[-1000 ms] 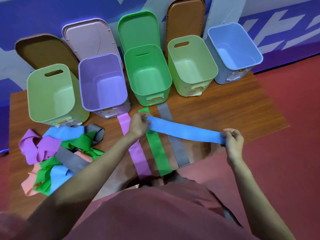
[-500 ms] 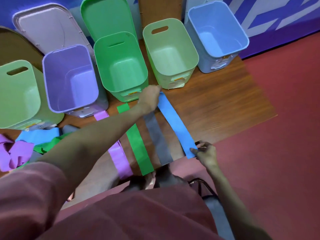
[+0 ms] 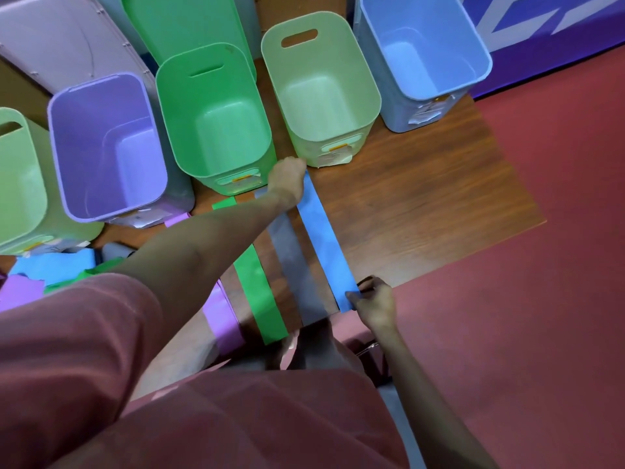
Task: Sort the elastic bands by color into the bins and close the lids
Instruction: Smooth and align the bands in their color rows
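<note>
I see the blue band [image 3: 321, 242] flat on the desk [image 3: 422, 204], long axis from frame centre toward lower right, beside the grey band [image 3: 297, 265]. My left hand [image 3: 287, 177] presses its far end, that grip I cannot tell; my right hand [image 3: 373, 299] pinches the near end. Bin labels are unreadable.

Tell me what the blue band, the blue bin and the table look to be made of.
Blue band: thin matte rubber or latex, judging by how flat it lies. Blue bin: moulded plastic, smooth with a slight sheen and a rounded rim. Table: wood-grain surface, possibly laminate; real wood cannot be confirmed.

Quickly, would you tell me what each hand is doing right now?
Left hand: holds the far end of the blue band.
Right hand: pinches its near end.
</note>
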